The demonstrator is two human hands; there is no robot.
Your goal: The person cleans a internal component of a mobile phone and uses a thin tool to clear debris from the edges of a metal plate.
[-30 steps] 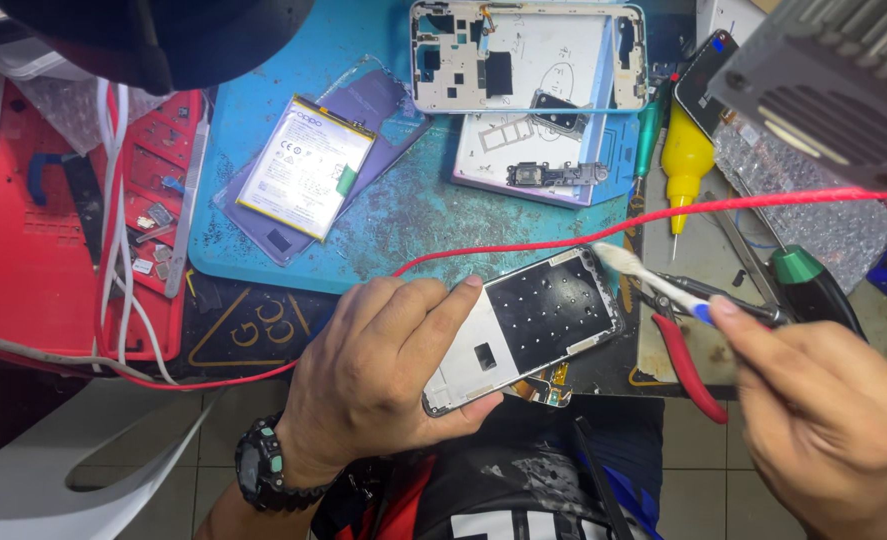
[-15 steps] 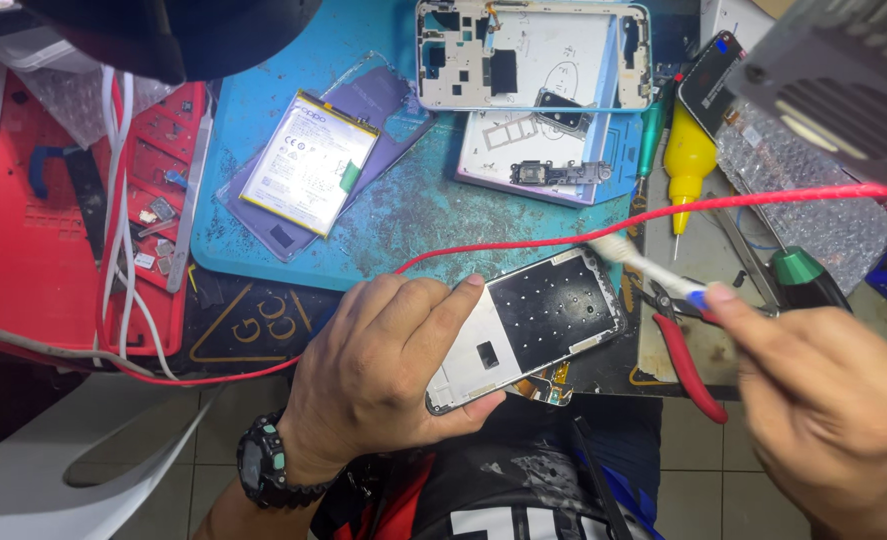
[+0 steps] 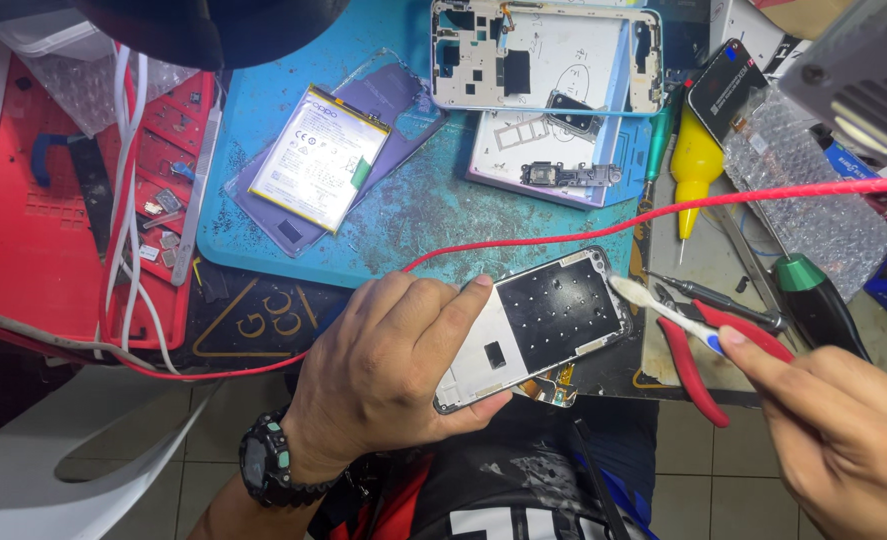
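Observation:
My left hand point(image 3: 388, 370) grips a stripped phone frame point(image 3: 548, 320) by its lower end, holding it tilted above the bench's near edge. The frame shows a black perforated panel and a silver plate. My right hand point(image 3: 843, 440) pinches a white toothbrush point(image 3: 663, 310) with a blue handle. Its bristles touch the frame's upper right corner. A black watch sits on my left wrist.
On the blue mat point(image 3: 413, 210) lie a white battery point(image 3: 320, 157) on a purple back cover, and another phone frame point(image 3: 543, 55). A red cable point(image 3: 723, 200) crosses the bench. Red-handled pliers point(image 3: 708, 355), a yellow bottle point(image 3: 696, 160), a green screwdriver point(image 3: 813, 300) and a red tray point(image 3: 43, 210) surround them.
The toothbrush head has shifted slightly along the frame's upper right corner. My left hand keeps the same grip on the frame.

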